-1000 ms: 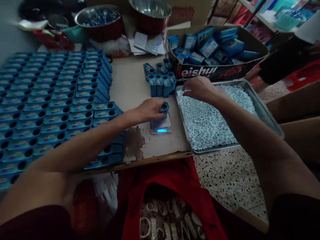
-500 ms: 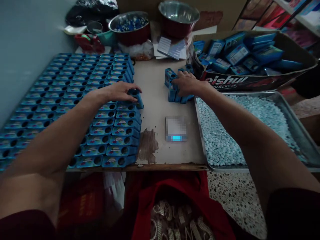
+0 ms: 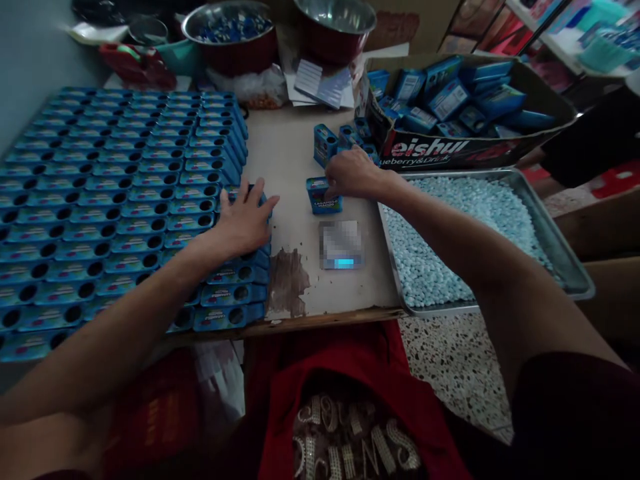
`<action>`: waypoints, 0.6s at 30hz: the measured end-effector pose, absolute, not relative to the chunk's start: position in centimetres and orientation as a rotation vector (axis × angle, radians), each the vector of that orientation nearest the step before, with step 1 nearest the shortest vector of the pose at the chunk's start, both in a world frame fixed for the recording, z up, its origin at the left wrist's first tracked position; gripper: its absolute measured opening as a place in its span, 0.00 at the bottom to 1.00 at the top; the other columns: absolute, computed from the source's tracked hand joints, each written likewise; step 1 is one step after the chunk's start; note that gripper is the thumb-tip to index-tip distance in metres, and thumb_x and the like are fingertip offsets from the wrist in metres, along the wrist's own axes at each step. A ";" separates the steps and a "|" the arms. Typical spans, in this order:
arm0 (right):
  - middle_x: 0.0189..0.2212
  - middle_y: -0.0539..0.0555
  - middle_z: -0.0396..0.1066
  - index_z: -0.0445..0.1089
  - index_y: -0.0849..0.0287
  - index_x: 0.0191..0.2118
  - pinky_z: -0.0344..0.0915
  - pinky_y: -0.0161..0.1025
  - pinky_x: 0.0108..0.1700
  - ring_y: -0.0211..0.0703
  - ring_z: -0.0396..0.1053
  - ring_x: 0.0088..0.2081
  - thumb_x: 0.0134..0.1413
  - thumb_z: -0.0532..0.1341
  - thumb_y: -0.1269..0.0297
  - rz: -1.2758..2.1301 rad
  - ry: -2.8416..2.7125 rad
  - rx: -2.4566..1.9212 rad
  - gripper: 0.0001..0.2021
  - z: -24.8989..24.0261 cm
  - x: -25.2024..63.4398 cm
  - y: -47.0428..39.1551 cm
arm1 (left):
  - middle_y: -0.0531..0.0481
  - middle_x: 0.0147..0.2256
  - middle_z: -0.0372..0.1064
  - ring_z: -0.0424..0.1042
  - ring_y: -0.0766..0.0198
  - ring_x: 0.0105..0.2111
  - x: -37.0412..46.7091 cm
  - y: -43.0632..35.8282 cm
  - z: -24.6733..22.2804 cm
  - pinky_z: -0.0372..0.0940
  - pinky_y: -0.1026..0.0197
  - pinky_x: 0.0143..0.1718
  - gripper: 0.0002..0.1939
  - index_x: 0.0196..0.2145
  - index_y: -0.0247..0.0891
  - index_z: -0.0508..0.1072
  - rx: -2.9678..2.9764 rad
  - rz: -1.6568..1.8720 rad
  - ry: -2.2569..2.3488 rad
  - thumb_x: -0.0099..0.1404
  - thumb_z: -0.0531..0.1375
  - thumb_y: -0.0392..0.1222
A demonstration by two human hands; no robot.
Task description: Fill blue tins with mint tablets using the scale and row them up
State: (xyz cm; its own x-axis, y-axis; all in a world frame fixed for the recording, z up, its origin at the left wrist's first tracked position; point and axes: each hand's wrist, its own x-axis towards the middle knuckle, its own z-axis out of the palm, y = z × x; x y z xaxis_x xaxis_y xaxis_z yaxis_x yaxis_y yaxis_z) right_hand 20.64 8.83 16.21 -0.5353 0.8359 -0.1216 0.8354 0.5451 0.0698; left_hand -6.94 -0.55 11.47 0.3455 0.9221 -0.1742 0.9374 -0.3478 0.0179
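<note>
My left hand lies with fingers spread over the right edge of the rows of small blue boxes, each with a round dark hole on top. Between its fingers nothing is gripped. My right hand is closed around the right end of one blue box, which is upright on the table just behind the small scale. A few more blue boxes stand behind my right hand, partly hidden by it. The scale's blue display is lit, its reading blurred out.
On the right, a metal tray holds pale blue pellets, and behind it a cardboard carton holds larger blue packs. Metal bowls and white cards are at the back. The table's front edge is chipped.
My left hand has let go of a box at the rows' edge and spread its fingers. My right hand has drawn one box from the group toward the scale. The view has shifted.
</note>
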 end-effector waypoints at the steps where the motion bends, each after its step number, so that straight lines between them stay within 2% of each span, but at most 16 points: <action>1: 0.45 0.65 0.83 0.87 0.64 0.44 0.66 0.64 0.65 0.71 0.78 0.57 0.65 0.78 0.54 0.014 2.620 1.465 0.15 16.8 21.0 7.4 | 0.33 0.88 0.37 0.35 0.26 0.87 -6.8 -1.0 11.1 0.40 0.15 0.81 0.38 0.83 0.43 0.63 2.453 -0.172 1.745 0.80 0.57 0.46; 4: 0.41 0.65 0.83 0.87 0.65 0.41 0.66 0.59 0.59 0.69 0.79 0.53 0.66 0.76 0.58 0.005 2.549 1.547 0.12 18.3 22.5 2.9 | 0.33 0.88 0.37 0.35 0.28 0.88 -6.9 -1.3 10.5 0.41 0.14 0.81 0.38 0.83 0.40 0.65 2.415 -0.102 1.758 0.77 0.53 0.38; 7: 0.41 0.64 0.84 0.88 0.62 0.41 0.64 0.54 0.54 0.64 0.79 0.50 0.68 0.75 0.58 -0.090 2.500 1.583 0.11 18.4 23.7 -0.7 | 0.32 0.87 0.38 0.37 0.30 0.88 -7.1 -1.3 10.4 0.40 0.15 0.82 0.38 0.82 0.38 0.66 2.423 -0.053 1.758 0.77 0.52 0.36; 12: 0.45 0.59 0.85 0.88 0.56 0.44 0.59 0.48 0.50 0.56 0.78 0.49 0.70 0.76 0.54 -0.202 2.546 1.623 0.11 16.5 25.4 -3.4 | 0.35 0.88 0.39 0.37 0.32 0.88 -7.2 -1.6 10.6 0.40 0.16 0.83 0.36 0.81 0.41 0.68 2.416 -0.005 1.773 0.79 0.51 0.39; 16: 0.43 0.57 0.82 0.86 0.56 0.49 0.60 0.46 0.48 0.53 0.75 0.46 0.72 0.75 0.49 -0.262 2.583 1.828 0.15 17.2 29.9 -3.6 | 0.31 0.87 0.40 0.37 0.28 0.87 -7.2 -1.8 10.5 0.39 0.16 0.83 0.35 0.80 0.35 0.70 2.427 0.024 1.777 0.82 0.48 0.45; 18: 0.43 0.58 0.81 0.84 0.58 0.49 0.62 0.46 0.48 0.53 0.74 0.44 0.76 0.70 0.54 -0.251 2.610 1.867 0.12 17.3 33.4 -4.0 | 0.27 0.86 0.40 0.38 0.24 0.87 -7.2 -1.8 10.3 0.39 0.15 0.82 0.37 0.79 0.31 0.72 2.448 0.066 1.762 0.82 0.47 0.49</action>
